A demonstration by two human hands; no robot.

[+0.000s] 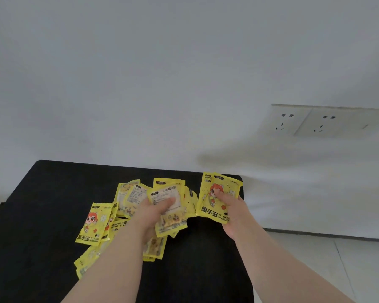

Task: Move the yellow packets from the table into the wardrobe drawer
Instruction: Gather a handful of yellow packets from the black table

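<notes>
Several yellow hand-warmer packets (127, 200) lie in a loose overlapping heap on the black table (42, 204). One packet (92, 224) with a red-haired cartoon figure lies face up at the heap's left edge. My left hand (153, 213) grips a packet (169, 215) with its white label side up, thumb on top, over the heap's middle. My right hand (230, 211) holds up a small stack of packets (214, 193) above the table's far right corner, thumb across the cartoon face. The wardrobe drawer is not in view.
A white wall stands right behind the table, with a double power socket (304, 122) at the right. Light floor tiles (337, 259) show past the table's right edge. My forearms cross the near part of the table.
</notes>
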